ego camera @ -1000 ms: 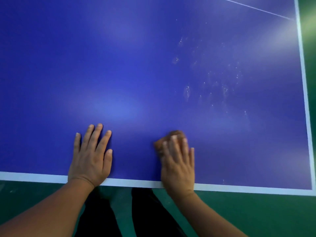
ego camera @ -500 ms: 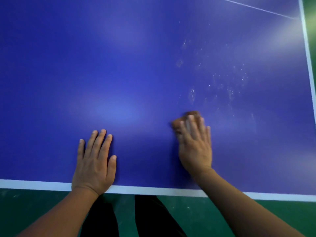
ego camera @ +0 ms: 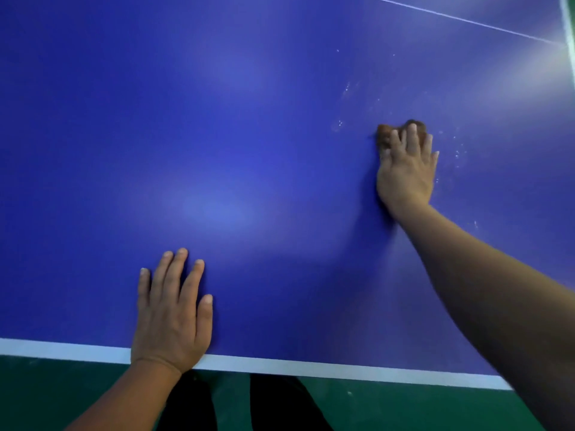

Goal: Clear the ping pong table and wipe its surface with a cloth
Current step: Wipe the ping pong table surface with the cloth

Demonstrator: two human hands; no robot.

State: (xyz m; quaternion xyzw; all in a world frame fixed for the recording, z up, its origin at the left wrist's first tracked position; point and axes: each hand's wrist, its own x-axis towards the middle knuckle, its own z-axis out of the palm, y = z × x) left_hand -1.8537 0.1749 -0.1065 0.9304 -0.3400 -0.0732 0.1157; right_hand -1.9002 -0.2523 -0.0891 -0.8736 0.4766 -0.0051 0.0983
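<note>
The table (ego camera: pixel 249 135) is seen as a flat, smooth blue top with a soft sheen, where pale patches of light are reflected. A white stripe is painted along its near edge, and a thin white line is drawn across the far right corner. Small whitish specks (ego camera: pixel 457 150) are scattered on the right part of the surface. The cloth (ego camera: pixel 385 133) is a small brown wad, a little blurred, lying on the table among these specks; it is pressed down under the fingers of the right hand (ego camera: pixel 406 169), which are laid flat and close together over it. The left hand (ego camera: pixel 172 315) is laid palm down near the white stripe, with the fingers slightly spread. A green floor (ego camera: pixel 62 393) is seen below the edge
</note>
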